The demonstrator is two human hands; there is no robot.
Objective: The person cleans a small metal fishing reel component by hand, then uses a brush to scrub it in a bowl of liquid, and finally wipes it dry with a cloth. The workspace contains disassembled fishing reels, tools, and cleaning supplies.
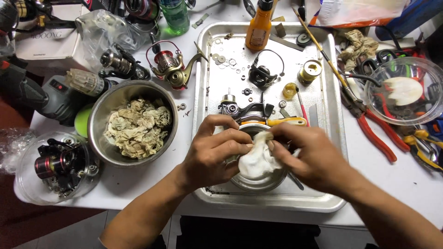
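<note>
Both hands meet over a small round metal dish at the front of a steel tray. My left hand and my right hand pinch a crumpled white cloth between their fingertips; whatever small part sits inside the cloth is hidden. Just behind the hands lie a yellow-handled tool and a dark reel body. Farther back on the tray are a black reel part, a gold spool, a yellow ring and several loose washers.
A steel bowl of dirty rags stands left of the tray, with a red-gold reel behind it. A power drill and a lidded tub holding a reel lie far left. Red pliers, a clear bowl and an orange bottle crowd the right and back.
</note>
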